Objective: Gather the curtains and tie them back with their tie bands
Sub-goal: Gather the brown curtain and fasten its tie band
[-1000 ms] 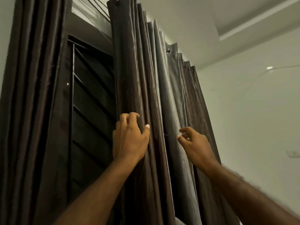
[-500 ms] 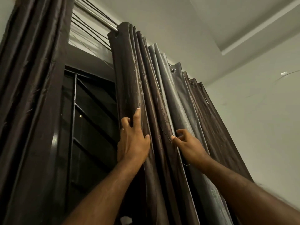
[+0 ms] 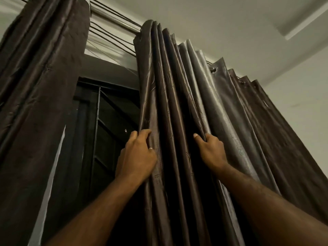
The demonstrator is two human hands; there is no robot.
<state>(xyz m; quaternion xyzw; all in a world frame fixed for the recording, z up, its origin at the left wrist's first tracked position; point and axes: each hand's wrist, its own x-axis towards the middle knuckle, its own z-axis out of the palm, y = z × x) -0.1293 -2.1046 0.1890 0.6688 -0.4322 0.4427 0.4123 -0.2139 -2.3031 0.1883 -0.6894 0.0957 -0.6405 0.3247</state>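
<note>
A dark brown, shiny right curtain (image 3: 221, 110) hangs in folds from a metal rod (image 3: 113, 18) by eyelets. My left hand (image 3: 136, 157) grips its leading edge, fingers curled round the outermost fold. My right hand (image 3: 212, 150) grips a fold a few pleats further right, fingers tucked behind the cloth. The pleats between my hands are bunched close together. A second brown curtain, the left curtain (image 3: 40, 96), hangs gathered at the left. No tie band is in sight.
Between the curtains shows a dark window (image 3: 108, 125) with a metal grille. Several thin dark cords (image 3: 110, 38) run along the rod. White wall (image 3: 301, 96) and ceiling lie to the right and above.
The view has tilted upward, showing the rod. My left hand went from fingers spread on the cloth to curled round the edge fold. My right hand shifted left, closing the pleats.
</note>
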